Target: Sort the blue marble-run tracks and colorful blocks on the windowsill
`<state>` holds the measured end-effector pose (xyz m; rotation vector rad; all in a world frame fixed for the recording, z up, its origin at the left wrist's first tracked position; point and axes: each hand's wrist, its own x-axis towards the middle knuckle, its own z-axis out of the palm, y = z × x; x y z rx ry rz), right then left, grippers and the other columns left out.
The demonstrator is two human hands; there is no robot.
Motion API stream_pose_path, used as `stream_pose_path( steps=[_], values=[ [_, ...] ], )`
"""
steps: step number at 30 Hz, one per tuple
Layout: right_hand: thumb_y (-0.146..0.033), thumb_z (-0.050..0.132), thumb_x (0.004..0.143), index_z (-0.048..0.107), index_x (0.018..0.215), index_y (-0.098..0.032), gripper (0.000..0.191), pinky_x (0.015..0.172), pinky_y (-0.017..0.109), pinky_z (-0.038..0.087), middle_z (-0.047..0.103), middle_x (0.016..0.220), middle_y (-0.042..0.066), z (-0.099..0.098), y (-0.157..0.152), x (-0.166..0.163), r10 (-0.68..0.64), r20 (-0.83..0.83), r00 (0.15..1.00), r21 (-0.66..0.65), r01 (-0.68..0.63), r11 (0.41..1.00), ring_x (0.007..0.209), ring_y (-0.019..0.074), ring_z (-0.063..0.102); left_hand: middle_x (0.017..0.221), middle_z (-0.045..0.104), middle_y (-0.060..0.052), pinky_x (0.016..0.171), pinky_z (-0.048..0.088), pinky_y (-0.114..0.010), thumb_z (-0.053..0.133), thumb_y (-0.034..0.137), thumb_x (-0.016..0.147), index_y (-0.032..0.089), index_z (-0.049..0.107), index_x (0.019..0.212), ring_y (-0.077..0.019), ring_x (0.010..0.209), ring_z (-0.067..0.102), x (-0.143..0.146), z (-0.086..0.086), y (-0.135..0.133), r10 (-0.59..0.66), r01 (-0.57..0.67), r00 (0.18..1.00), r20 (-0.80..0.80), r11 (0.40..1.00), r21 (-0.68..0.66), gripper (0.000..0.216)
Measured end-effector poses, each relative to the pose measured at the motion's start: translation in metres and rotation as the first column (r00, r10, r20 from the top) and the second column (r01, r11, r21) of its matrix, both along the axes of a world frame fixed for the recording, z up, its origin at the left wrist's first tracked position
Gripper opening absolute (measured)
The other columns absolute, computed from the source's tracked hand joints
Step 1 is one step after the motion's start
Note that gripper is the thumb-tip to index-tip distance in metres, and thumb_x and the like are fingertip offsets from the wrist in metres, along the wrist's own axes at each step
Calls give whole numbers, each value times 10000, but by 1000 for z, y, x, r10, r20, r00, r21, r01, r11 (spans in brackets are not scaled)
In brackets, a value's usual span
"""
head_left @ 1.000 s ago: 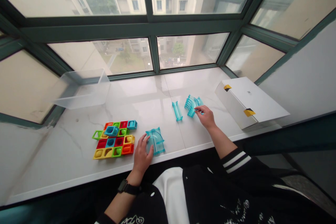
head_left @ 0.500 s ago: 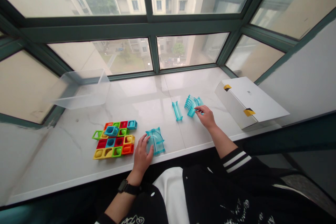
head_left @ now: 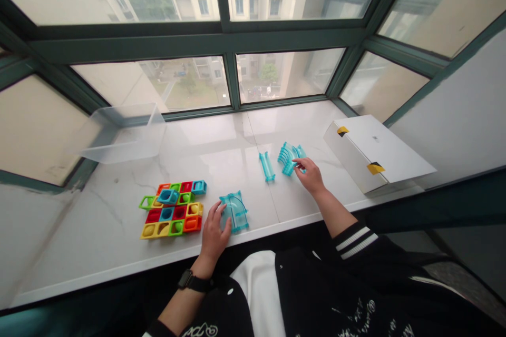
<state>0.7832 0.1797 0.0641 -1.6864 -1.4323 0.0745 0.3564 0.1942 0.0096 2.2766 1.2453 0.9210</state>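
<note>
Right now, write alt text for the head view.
A person's left hand rests on a curved teal track piece and the right hand touches a stack of teal pieces on a white sill, colourful blocks at left.

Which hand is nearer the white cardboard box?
Right. The right hand sits just left of the white cardboard box; the left hand rests farther left, on a translucent teal curved track piece.

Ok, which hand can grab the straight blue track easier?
Probably the right hand: it touches the curved track stack beside the straight track piece. The left hand is farther, on the big curved piece.
</note>
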Motion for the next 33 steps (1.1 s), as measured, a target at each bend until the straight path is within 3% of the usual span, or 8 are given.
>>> stream_pose_path(
  steps=[12,21,24,27,30,33],
  values=[
    [-260,618,925,756,1107,-251,228,838,386,608,665,1012,68,3,-1,-3,-17,-17,1000,-30,17,999,796,197,668,1522,540,-152,1159,503,-557,574,299,1014,247,543,1436,-325,1396,559,0,-1,0,2,-1,1000,3,1000,-26,426],
    [-332,662,926,652,1315,-262,395,798,418,631,608,1179,104,19,-18,-25,-112,-87,990,66,117,991,858,213,648,1518,549,-156,1153,509,-569,582,277,1001,243,550,1429,-333,1390,568,1,2,-1,7,-7,1000,3,1000,-21,431],
    [-333,633,969,666,1254,-257,297,808,400,615,655,1028,67,25,-24,-47,11,-121,993,61,-4,998,821,204,646,1518,552,-152,1155,510,-562,580,265,998,248,553,1426,-329,1394,567,2,3,-2,10,-10,1000,-5,1000,-21,429],
    [-305,603,999,702,1186,-264,216,816,374,600,675,961,44,20,-27,-81,267,-171,949,-13,-273,962,826,195,664,1519,553,-148,1162,504,-556,572,259,1000,247,558,1420,-323,1394,569,3,4,-3,12,-12,1000,-11,999,-29,420],
    [-279,644,977,676,1329,-295,353,825,340,601,681,1092,54,8,-29,-120,506,-203,838,-159,-538,828,867,181,688,1523,552,-146,1171,498,-552,562,254,1004,244,559,1424,-321,1404,562,3,4,-3,9,-10,1000,-13,1000,-29,420],
    [-227,700,943,667,1387,-328,456,877,331,589,668,1188,60,-4,-25,-153,641,-146,754,-298,-651,698,927,184,700,1538,544,-140,1181,489,-551,555,244,1004,247,558,1433,-317,1415,553,3,3,-3,2,-2,1000,-16,1000,-27,429]
  ],
)
